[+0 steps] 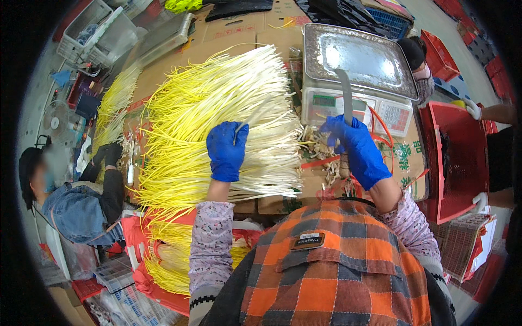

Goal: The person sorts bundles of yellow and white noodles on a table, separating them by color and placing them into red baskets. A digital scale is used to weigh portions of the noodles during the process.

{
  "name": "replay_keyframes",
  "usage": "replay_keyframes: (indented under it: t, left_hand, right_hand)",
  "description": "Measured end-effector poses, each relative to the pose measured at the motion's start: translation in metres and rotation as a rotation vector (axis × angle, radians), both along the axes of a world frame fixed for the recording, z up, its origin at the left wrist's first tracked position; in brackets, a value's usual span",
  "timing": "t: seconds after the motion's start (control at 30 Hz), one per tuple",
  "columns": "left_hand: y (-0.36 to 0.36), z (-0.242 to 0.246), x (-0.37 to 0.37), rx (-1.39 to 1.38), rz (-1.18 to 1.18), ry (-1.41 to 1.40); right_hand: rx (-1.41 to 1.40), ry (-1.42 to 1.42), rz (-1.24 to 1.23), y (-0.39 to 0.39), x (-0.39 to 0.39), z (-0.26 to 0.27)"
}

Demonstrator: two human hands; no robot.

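A broad layer of yellow chives (195, 102) with white stalks lies across the cardboard-covered table, white ends to the right. Over its middle is my left hand (226, 153) in a blue glove, pinching a pale stalk (257, 111) between thumb and fingers. My right hand (355, 148), also blue-gloved, grips a knife whose curved metal blade (346, 91) points away from me. The wrapped handle (345, 165) shows below the glove. Beside that hand lie pale trimmed scraps (316, 138) and red strapping ribbon (381, 122).
Beyond my right hand stands a digital scale (326, 110) with a metal pan (359, 61). A person (81, 208) at left handles more chives (116, 98). Gloved hands at right hold a red crate (461, 159). A red-lined container (136, 240) with chives stands below the table edge.
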State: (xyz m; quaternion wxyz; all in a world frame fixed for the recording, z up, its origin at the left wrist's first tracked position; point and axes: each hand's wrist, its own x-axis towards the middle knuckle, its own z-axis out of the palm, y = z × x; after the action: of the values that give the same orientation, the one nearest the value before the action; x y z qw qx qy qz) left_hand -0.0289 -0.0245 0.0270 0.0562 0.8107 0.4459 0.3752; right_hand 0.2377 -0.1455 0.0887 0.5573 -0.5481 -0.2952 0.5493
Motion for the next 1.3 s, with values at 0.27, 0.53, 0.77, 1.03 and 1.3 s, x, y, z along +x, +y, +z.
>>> replay_keyframes:
  t: [0.27,0.53,0.77,1.03,1.3]
  left_hand:
    - [-0.012,0.011,-0.011,-0.292,-0.062,0.58]
    - [0.003,0.006,-0.02,-0.509,-0.055,0.533]
    - [0.039,-0.012,-0.024,-0.605,0.075,0.271]
    - [0.02,0.005,-0.001,-0.337,0.172,0.421]
    - [-0.022,0.013,0.011,-0.053,0.11,0.417]
  right_hand:
    - [-0.138,-0.06,0.059,-0.039,0.018,-0.016]
    - [-0.15,0.035,0.152,-0.047,0.017,-0.04]
    - [-0.169,0.289,0.328,-0.06,0.011,-0.063]
    - [-0.206,0.299,0.402,-0.065,0.015,-0.054]
    - [-0.119,0.12,0.37,-0.065,0.011,-0.063]
